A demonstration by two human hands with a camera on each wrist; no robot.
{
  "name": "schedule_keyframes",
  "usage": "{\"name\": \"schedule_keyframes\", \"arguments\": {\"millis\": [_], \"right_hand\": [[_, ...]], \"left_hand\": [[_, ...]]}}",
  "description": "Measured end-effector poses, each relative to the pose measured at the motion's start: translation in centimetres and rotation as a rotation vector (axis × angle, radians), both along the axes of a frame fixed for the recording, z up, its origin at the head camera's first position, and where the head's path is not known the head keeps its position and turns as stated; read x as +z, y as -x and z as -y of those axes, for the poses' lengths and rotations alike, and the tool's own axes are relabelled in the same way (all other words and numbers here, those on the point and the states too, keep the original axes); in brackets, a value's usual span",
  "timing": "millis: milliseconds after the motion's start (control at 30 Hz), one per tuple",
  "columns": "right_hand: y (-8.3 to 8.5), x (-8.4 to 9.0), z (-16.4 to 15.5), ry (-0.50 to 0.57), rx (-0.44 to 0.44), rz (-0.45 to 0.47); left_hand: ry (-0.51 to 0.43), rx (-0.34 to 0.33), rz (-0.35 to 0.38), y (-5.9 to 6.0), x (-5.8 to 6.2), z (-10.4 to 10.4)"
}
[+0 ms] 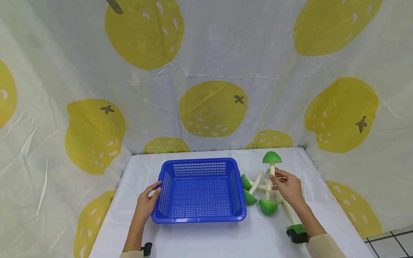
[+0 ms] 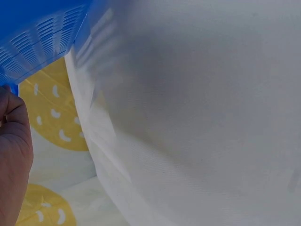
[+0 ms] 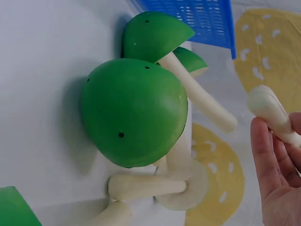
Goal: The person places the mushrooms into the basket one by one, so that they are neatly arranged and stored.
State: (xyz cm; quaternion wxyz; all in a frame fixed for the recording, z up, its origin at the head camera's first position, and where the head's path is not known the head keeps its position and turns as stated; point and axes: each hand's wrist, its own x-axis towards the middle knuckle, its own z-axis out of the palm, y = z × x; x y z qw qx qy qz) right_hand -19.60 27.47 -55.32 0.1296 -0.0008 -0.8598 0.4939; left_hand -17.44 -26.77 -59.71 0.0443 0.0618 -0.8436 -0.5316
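My left hand (image 1: 145, 204) grips the left rim of a blue plastic basket (image 1: 200, 197), which has slotted walls and nothing inside. In the left wrist view the fingers (image 2: 11, 110) curl at the basket's edge. My right hand (image 1: 291, 188) pinches the pale stem of a toy mushroom (image 1: 272, 157), held upright with its green domed cap on top. The right wrist view shows that stem's rounded end (image 3: 265, 101) between thumb and fingers. Below and around this hand, several more green-capped mushrooms (image 1: 268, 207) lie in a loose pile right of the basket.
A white cloth covers the table (image 1: 193, 240). Behind and beside it hangs a pale curtain (image 1: 213, 53) printed with yellow lemons. One mushroom (image 1: 292, 215) lies under the right wrist, its cap partly hidden by a black wrist camera (image 1: 297, 236). Tiles (image 1: 392, 245) show at the lower right.
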Motion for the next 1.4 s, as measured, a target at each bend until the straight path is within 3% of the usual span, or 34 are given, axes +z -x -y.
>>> {"name": "schedule_keyframes", "arguments": {"millis": [600, 1133, 1400], "right_hand": [[0.2, 0.8, 3.7, 0.094, 0.074, 0.058], [1.5, 1.3, 7.9, 0.116, 0.119, 0.055], [1.8, 1.3, 9.7, 0.170, 0.189, 0.042]], "left_hand": [[0.017, -0.008, 0.024, -0.2, 0.3, 0.1], [0.037, -0.004, 0.004, 0.4, 0.4, 0.1], [0.045, -0.003, 0.011, 0.4, 0.1, 0.0]]}}
